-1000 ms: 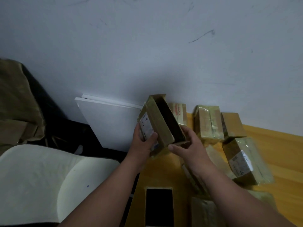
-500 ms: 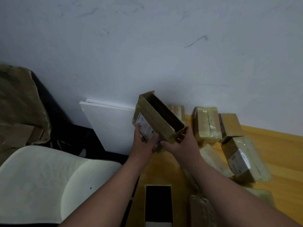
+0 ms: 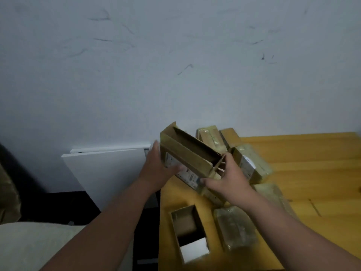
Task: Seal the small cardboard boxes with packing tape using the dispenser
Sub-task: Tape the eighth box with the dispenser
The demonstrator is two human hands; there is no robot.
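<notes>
Box now tilted lower over table; both hands, left, right, grip it.

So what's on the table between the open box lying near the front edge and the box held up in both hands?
Head view: bare yellow tabletop lies between the open box and the held box.

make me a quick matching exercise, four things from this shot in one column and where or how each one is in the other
Things:
1. open box in hand
2. empty open box
3. white board
4. taped package

Places or states:
a. leaning on the wall
b. held up by both hands
c. flat on the table, right of the empty open box
d. on the table's near edge, top open

Pairs: 1-b, 2-d, 3-a, 4-c
</notes>
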